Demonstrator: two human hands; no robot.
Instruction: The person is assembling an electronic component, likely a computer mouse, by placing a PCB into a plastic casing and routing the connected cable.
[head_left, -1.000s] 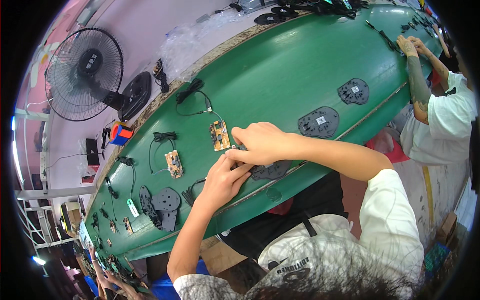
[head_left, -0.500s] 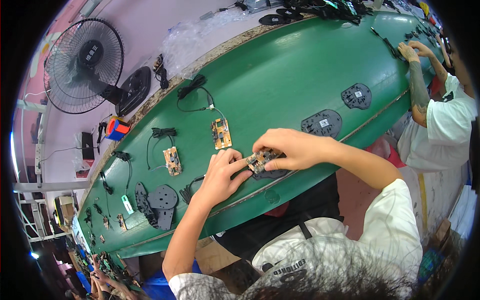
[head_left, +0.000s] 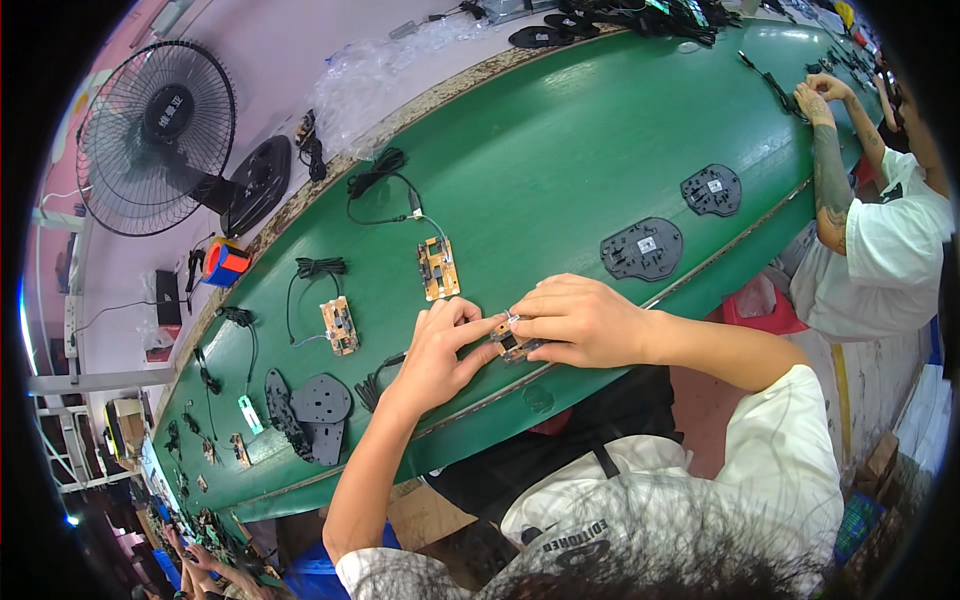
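Observation:
Close to the table's front edge, both my hands meet over a small tan circuit board (head_left: 509, 343) with dark components. My left hand (head_left: 440, 352) has thumb and forefinger bent together at the board's left side. From the right, my right hand (head_left: 585, 322) covers much of the board, its fingers over the top and its thumb along the near side. A white connector or wire end shows by the right fingertips. What lies under the board is mostly hidden. Beside my left wrist is a bundled black cable (head_left: 372, 388). Just beyond my hands lies another circuit board (head_left: 437, 268) with a cable.
Along the green table (head_left: 520, 150) are a third board (head_left: 340, 325), dark plastic covers (head_left: 322, 400) on the left, and black base plates (head_left: 642, 248) on the right. A fan (head_left: 160, 130) stands beyond the far edge. A co-worker's hands (head_left: 818, 95) work at far right.
The board, tilted up in my right hand before, is now lower and flatter. My right fingers have spread over its top. The left hand has hardly moved.

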